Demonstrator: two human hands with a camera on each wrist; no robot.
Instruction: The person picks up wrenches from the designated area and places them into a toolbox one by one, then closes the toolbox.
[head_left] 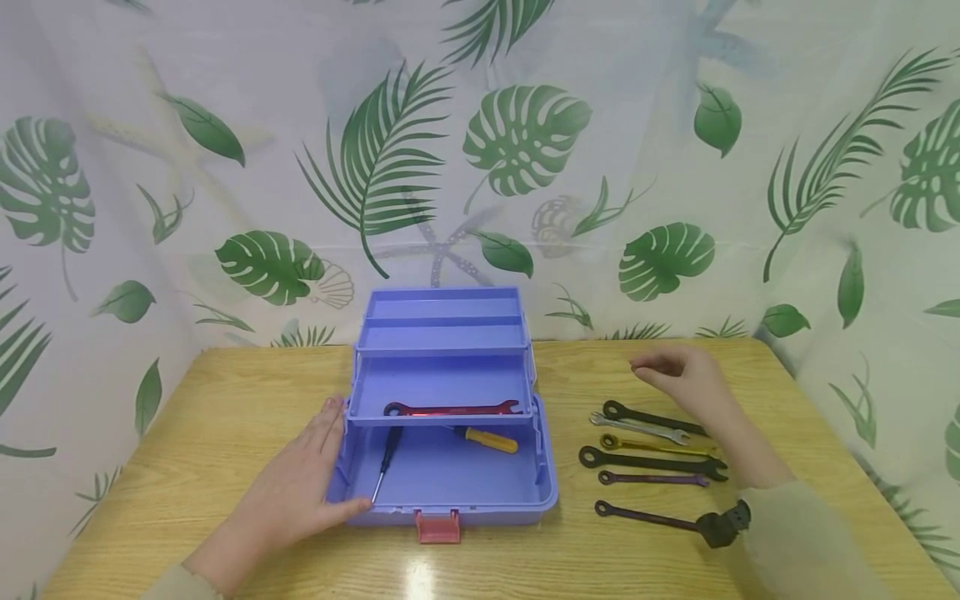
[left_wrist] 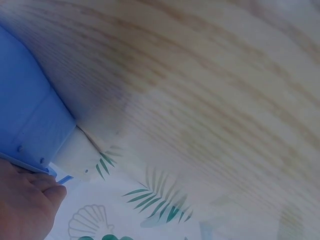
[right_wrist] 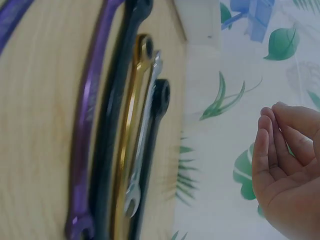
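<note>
A purple-blue toolbox (head_left: 442, 492) stands open, its two trays raised toward the back. Against its left side lies my left hand (head_left: 296, 479), fingers straight and thumb at the front rim; the left wrist view shows the fingers at the box edge. A red wrench (head_left: 453, 410) lies in the lower tray. In the bottom are a black-handled screwdriver (head_left: 388, 454) and a yellow-handled screwdriver (head_left: 491, 439), partly hidden by the tray. My right hand (head_left: 686, 383) hovers above the table behind the wrenches, fingers loosely bent toward the thumb, holding nothing.
Right of the box lie several wrenches in a rough column, among them a silver wrench (head_left: 641, 427), a gold wrench (head_left: 660, 447) and a purple wrench (head_left: 652, 478). A leaf-patterned curtain (head_left: 480, 192) hangs behind the wooden table (head_left: 262, 367). A pink latch (head_left: 438, 527) juts from the box front.
</note>
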